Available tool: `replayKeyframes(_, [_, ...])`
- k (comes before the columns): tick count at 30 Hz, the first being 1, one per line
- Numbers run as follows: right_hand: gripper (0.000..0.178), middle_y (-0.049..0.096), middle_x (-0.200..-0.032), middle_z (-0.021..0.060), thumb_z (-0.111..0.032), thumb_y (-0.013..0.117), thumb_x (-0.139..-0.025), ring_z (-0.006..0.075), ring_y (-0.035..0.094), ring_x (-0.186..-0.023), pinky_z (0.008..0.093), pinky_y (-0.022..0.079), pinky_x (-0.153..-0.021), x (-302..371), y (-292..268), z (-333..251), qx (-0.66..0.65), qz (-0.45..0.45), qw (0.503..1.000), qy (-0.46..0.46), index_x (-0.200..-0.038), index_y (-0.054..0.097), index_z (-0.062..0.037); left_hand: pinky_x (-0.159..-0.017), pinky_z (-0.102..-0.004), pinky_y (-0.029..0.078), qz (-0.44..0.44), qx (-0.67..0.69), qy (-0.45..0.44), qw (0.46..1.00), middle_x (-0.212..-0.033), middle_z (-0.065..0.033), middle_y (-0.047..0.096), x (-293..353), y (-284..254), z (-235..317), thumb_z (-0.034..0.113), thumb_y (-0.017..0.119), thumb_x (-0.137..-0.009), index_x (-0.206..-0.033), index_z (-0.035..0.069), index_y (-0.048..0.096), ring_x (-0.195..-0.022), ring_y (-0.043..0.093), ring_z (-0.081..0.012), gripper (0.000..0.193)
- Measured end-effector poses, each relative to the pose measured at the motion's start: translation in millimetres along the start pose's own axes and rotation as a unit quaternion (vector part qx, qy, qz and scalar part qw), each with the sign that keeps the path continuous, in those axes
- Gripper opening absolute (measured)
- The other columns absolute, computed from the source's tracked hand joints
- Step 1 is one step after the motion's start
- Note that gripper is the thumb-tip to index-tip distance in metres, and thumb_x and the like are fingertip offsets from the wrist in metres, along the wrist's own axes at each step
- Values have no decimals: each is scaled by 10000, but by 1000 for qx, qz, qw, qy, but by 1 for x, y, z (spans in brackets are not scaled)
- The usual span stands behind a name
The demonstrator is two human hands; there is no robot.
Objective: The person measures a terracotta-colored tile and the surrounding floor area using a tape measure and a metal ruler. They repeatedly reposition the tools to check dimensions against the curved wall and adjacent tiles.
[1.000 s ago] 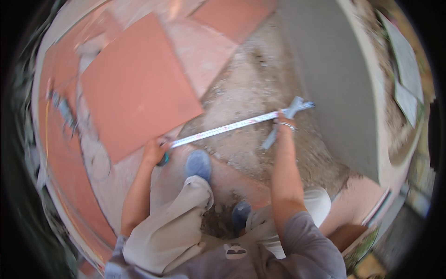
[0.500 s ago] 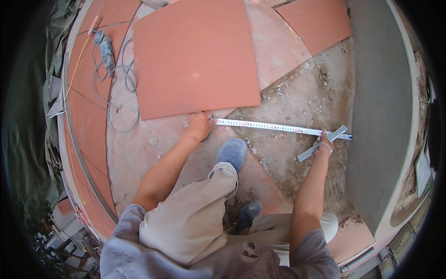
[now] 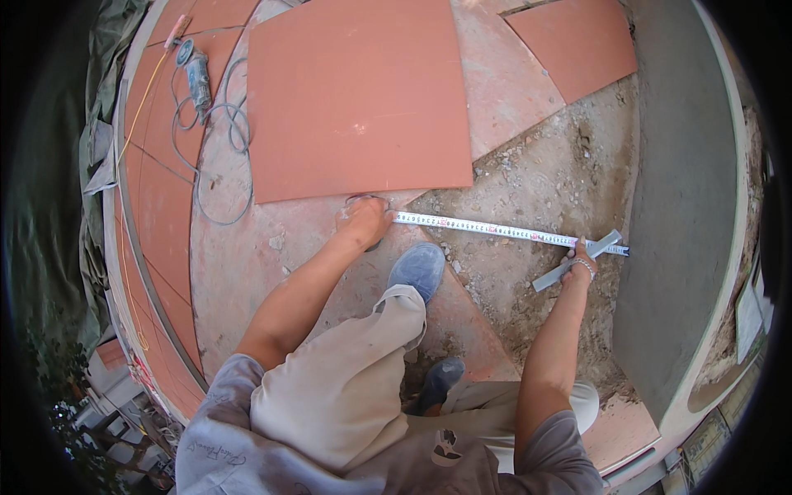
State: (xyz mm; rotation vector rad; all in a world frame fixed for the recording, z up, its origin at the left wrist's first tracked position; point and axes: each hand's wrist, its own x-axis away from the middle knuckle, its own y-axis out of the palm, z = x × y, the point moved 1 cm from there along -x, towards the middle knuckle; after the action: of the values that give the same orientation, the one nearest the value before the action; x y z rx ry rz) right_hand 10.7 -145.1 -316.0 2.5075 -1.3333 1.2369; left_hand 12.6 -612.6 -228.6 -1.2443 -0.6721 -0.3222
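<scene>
A white tape measure (image 3: 478, 226) is drawn out across the ground, its far right end against the grey wall (image 3: 681, 190). My left hand (image 3: 365, 222) is closed around the tape's left end, just below the near edge of a large red tile (image 3: 360, 103); the tape's case is mostly hidden by the fingers. Near the wall, my right hand (image 3: 581, 257) is closed on a flat grey metal bar (image 3: 550, 279), held slantwise, and the fingers also meet the tape there. The bar crosses over the tape.
An angle grinder (image 3: 196, 81) with a looped grey cable lies at upper left on red paving. Another red tile (image 3: 575, 48) lies at upper right. Rubble and loose soil (image 3: 528, 190) fill the strip beside the wall. My blue shoe (image 3: 415, 270) stands below the tape.
The view has shifted slightly, so the tile, tape and hands sit a little farther right. Both hands keep their hold, and the tape remains stretched to the wall.
</scene>
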Motion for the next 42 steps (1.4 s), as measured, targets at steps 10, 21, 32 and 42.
replayKeyframes(10, [165,570,-680,-11,-194,719,-933,89,504,-505,255,386,-417,1,0,-2,8,-4,1000,7,-966,598,-87,-875,-518,524,-35,-8,-15,999,-1073,-182,693,-1,-2,8,395,604,-945,-1097,110,672,-1045,653,-381,330])
replayKeyframes(21, [189,592,-719,2,-183,721,-932,87,505,-521,250,394,-442,3,1,-2,-8,-4,1000,3,-1007,607,-53,-892,-509,526,-40,-9,-26,999,-1088,-178,693,1,-9,12,406,599,-948,-1102,117,677,-1063,653,-377,336])
replayKeyframes(32, [182,582,-708,-3,-184,718,-934,87,500,-511,253,380,-430,3,0,-2,-7,-9,1000,-5,-985,600,-56,-882,-512,529,-35,8,-16,999,-1081,-186,695,-5,-4,8,405,624,-930,-1071,111,697,-1051,657,-378,334])
replayKeyframes(42, [184,581,-707,-3,-185,718,-934,83,501,-512,246,385,-432,5,1,-3,-16,-15,1000,-7,-987,595,-59,-879,-499,527,-10,11,-2,1000,-1059,-187,701,-7,-5,8,395,636,-921,-1026,80,711,-1032,662,-377,340])
